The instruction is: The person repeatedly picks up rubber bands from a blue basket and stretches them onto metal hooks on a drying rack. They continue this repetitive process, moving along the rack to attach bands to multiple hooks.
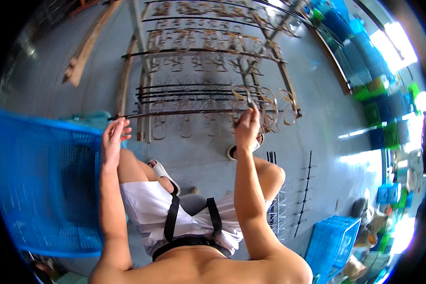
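Observation:
My left hand [111, 142] is raised beside the left end of a long dark rod [189, 112], fingers apart and slightly curled. Its fingertips are close to the rod; I cannot tell whether they touch it. Towards the rod's right end my right hand [247, 128] is closed, fingertips pinched on a thin amber looped piece [241, 90]. Similar looped pieces [270, 110] hang along this rod, several at its right end. The rod lies across the near side of a rack [141, 113] with wooden and metal uprights. Further rows of loops hang behind it.
A large blue crate [47, 132] stands at my left, close to my knee. On the floor at right are spiked dark rods [304, 194] and a smaller blue crate [333, 244]. A wooden beam [87, 47] lies far left. Blue and green bins [383, 113] line the right side.

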Tool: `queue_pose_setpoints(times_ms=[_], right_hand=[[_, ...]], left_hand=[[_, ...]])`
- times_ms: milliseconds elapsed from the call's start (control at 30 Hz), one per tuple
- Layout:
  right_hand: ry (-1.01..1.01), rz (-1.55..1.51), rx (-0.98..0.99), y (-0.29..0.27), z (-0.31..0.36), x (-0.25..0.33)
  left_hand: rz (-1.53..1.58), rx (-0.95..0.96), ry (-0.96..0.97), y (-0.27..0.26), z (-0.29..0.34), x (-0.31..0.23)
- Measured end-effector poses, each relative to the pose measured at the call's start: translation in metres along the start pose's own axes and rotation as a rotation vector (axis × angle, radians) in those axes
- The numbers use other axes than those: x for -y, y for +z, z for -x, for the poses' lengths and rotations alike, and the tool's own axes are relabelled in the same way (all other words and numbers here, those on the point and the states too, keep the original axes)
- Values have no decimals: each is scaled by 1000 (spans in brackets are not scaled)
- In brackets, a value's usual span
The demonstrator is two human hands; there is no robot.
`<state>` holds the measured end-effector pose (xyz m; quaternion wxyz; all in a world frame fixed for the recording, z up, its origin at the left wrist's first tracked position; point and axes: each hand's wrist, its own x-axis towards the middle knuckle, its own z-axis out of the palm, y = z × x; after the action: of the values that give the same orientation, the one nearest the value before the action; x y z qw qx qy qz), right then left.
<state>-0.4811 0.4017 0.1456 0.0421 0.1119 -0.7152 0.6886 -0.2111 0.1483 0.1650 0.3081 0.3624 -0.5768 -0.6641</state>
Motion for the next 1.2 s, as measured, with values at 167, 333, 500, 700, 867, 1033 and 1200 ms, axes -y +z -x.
queue_pose_setpoints(times_ms=[167, 333, 500, 700, 867, 1033, 1200], right_hand=[[110, 121, 90, -40, 27, 18], [-292, 615, 172, -36, 118, -9], [192, 493, 851, -16, 190, -2], [162, 609, 1090, 13, 178, -3], [113, 770, 1179, 61, 187, 30], [1, 701, 1252, 79, 183, 45], [107, 440, 1284, 123, 189, 59]], left_hand=[[-273, -401, 18, -146, -14, 45], [-942, -558, -576, -280, -6, 153], [-1155, -454, -461, -286, 1, 217], [-1178, -445, -178, -276, -53, 230], [-1292, -468, -321, -248, -103, 221], [-1117, -585, -395, -254, -93, 207], [-165, -639, -48, -241, -18, 117]])
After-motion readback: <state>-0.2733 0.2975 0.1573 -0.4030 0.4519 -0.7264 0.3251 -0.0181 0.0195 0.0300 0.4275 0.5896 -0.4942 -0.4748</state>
